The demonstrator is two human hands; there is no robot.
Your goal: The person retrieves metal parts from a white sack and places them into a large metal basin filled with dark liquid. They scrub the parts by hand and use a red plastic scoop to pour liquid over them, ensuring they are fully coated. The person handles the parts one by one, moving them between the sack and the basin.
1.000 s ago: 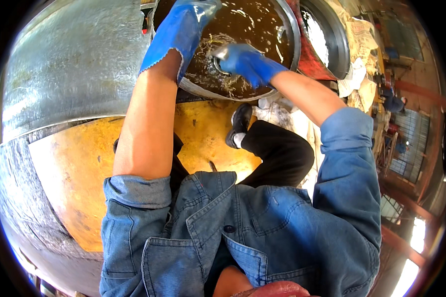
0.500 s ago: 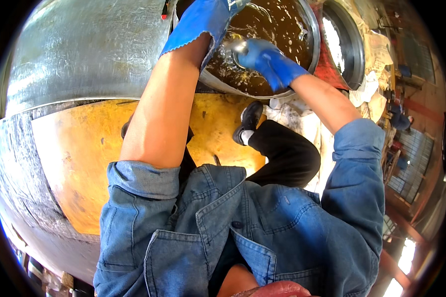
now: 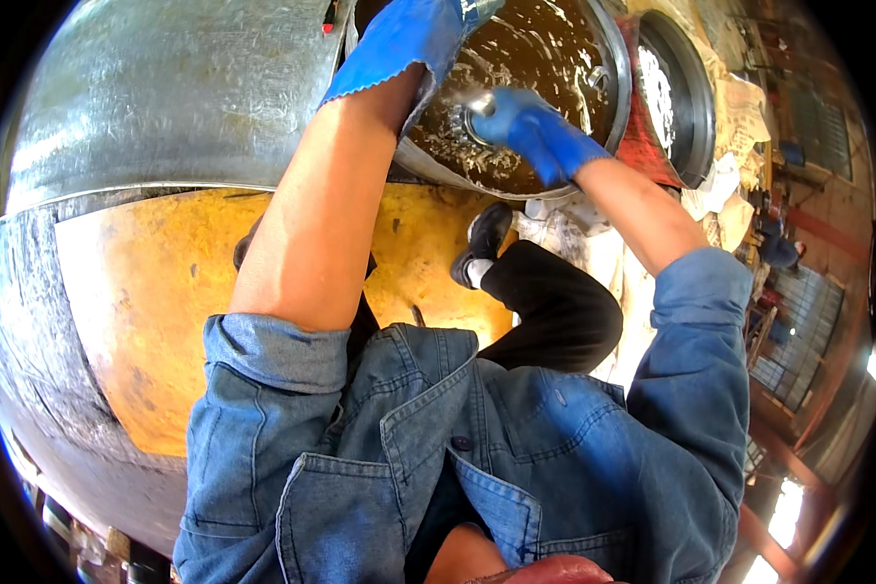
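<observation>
A round tub of brown, frothy liquid stands in front of me. My right hand, in a blue rubber glove, is low over the liquid inside the tub. Its fingers are closed around a small, round, shiny metal part with a ribbed edge; motion blurs it, so its exact kind does not show. My left hand, in a matching glove, reaches over the tub's left rim. The upper picture edge cuts off its fingers, hiding whatever they hold.
A metal sheet surface lies left of the tub, with a red-tipped tool on it. Right of the tub stands a red container with a black rim, beside crumpled tan sacking. Yellow board covers the floor near my shoes.
My right hand has shifted slightly right and down with the metal part. The liquid's froth has swirled into longer streaks. My left hand has moved slightly right.
</observation>
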